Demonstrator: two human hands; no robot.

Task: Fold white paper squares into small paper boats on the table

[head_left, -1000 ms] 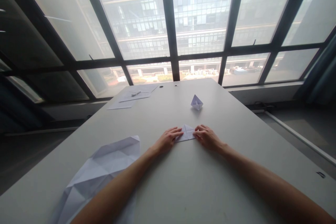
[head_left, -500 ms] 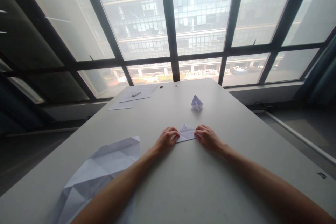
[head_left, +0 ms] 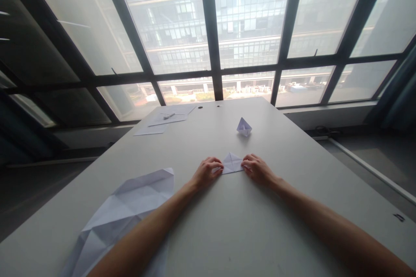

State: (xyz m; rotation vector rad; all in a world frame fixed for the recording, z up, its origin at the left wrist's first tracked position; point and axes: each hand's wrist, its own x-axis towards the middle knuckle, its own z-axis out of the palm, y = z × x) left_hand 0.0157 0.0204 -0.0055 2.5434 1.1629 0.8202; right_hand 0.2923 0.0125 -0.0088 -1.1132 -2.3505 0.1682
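Observation:
A small folded sheet of white paper, triangular with a crease down its middle, rests on the table between my hands. My left hand pinches its left corner between thumb and fingers. The right corner is gripped the same way by my right hand. The fingertips cover both corners. Beyond the hands stands a folded paper boat, touched by neither hand.
A large creased sheet of paper lies at the near left, partly under my left forearm. Flat paper sheets with a pen-like object on top are at the far left of the white table. Tall windows rise behind.
The folded paper has turned slightly, so its lower edge lies more level. Both hands keep their pinch and have barely shifted.

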